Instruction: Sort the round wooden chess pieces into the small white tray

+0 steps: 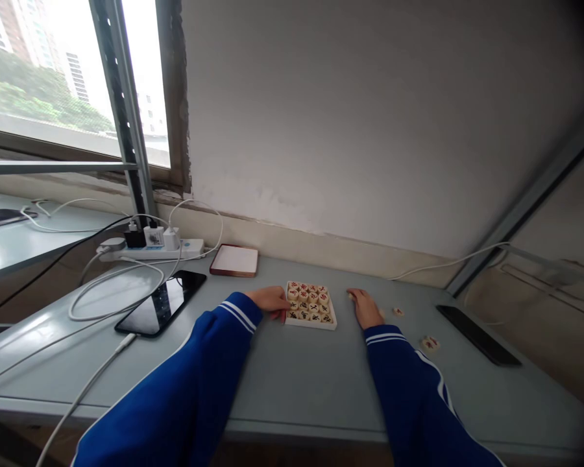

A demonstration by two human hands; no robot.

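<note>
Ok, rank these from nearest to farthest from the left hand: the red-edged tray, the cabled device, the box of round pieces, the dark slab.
1. Box of round pieces: right at the left hand, on its right.
2. Red-edged tray: beyond it, toward the wall.
3. Cabled device: off to its left.
4. Dark slab: far right.

In the head view, the left hand (pixel 268 301) touches the square white box (pixel 335 320) of round cream pieces with red and black characters; the right hand (pixel 367 309) rests on the grey bench (pixel 302 383), near a loose cream piece (pixel 398 312)
</note>
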